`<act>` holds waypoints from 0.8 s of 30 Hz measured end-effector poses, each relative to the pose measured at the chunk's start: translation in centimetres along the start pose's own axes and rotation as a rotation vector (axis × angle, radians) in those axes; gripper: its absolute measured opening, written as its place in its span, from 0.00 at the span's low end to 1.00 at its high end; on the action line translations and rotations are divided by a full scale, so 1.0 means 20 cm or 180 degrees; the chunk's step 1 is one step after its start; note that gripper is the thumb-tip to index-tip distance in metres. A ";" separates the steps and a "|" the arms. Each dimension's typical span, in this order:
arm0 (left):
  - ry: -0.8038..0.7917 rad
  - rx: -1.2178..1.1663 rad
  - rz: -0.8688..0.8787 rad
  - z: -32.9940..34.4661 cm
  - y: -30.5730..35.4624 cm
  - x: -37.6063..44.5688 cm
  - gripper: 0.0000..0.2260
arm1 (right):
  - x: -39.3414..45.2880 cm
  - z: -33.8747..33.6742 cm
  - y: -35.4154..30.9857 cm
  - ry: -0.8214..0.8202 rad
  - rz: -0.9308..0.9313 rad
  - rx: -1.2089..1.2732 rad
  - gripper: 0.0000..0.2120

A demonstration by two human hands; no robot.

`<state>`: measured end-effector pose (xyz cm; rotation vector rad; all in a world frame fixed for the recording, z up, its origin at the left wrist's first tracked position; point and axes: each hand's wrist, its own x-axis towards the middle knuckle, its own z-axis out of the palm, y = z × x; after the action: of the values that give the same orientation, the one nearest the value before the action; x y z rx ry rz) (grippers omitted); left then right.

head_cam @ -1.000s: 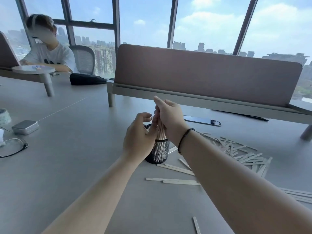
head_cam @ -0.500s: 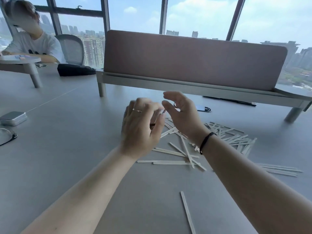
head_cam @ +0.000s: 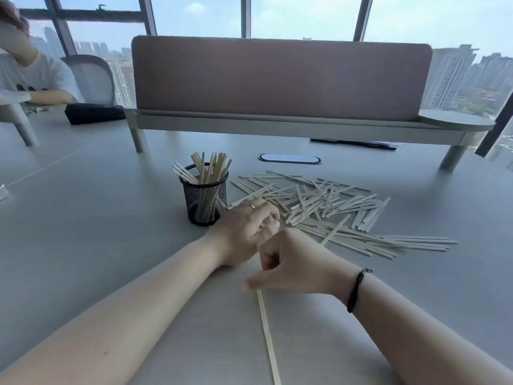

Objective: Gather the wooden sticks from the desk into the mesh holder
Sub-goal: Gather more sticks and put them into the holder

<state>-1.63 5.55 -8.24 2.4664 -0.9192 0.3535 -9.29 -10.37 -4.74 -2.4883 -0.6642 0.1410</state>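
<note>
Two bare forearms reach in from the bottom edge and meet at mid-frame. The left hand [head_cam: 244, 229] lies knuckles up, a ring on one finger, its fingers curled downward; what they grip, if anything, is hidden. The right hand [head_cam: 291, 262], a black band round its wrist, sits just in front of the left and touches it, thumb stretched to the left, fingers bent under, apparently pinching something thin.

The near stick [head_cam: 267, 337] runs off the bottom edge; its far end hides under the right hand [head_cam: 294, 266], whose fingertips are out of sight.
</note>
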 end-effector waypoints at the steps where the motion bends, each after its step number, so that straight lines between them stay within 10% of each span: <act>1: -0.0183 0.0070 -0.0175 0.02 -0.01 0.02 0.16 | 0.00 0.01 -0.03 -0.0157 -0.0071 -0.0161 0.23; 15: 0.0023 0.0488 -0.0590 0.07 0.03 0.18 0.15 | 0.02 -0.07 0.08 -0.0527 -0.0037 0.0182 0.05; 24: 0.0339 0.0946 -0.0715 0.08 -0.06 0.20 0.20 | 0.11 -0.15 0.45 0.0985 -0.0247 -0.0496 0.07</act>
<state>2.32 3.33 -8.41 2.7546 -0.5716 0.5714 -2.72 -17.26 -6.97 -2.5497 -0.6584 -0.3305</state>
